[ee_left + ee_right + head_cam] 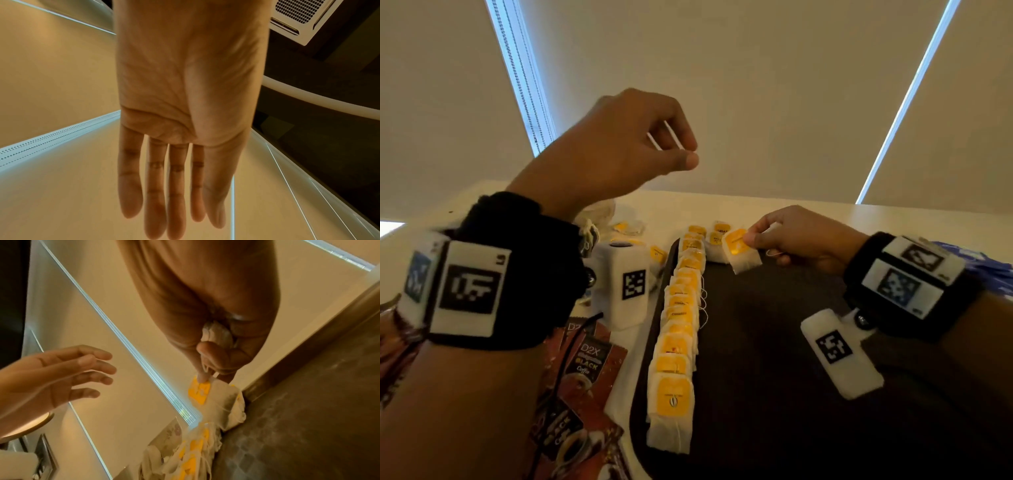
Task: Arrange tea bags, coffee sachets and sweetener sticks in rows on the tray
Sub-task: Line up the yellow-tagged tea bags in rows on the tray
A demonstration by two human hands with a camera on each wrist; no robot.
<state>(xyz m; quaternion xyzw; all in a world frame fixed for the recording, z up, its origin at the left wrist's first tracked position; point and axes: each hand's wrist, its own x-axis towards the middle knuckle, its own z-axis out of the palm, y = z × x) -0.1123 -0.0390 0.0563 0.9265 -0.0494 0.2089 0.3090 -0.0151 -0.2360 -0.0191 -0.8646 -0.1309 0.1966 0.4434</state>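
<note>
Yellow-tagged tea bag (743,251): we see it pinched at its tag, hanging below our fingertips.
Right hand (796,240): grasping the bag.
Left hand (619,144): raised, relaxed, empty.

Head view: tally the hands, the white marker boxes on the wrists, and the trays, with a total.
Hands: 2, left hand, right hand pinching a tea bag
White marker boxes: 2
Trays: 1
Total: 5

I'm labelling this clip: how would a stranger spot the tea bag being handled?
Find the dark tray with a tea bag row along its left edge. At the far end, the right hand pinches one tea bag: the only one lifted and tilted.
</note>
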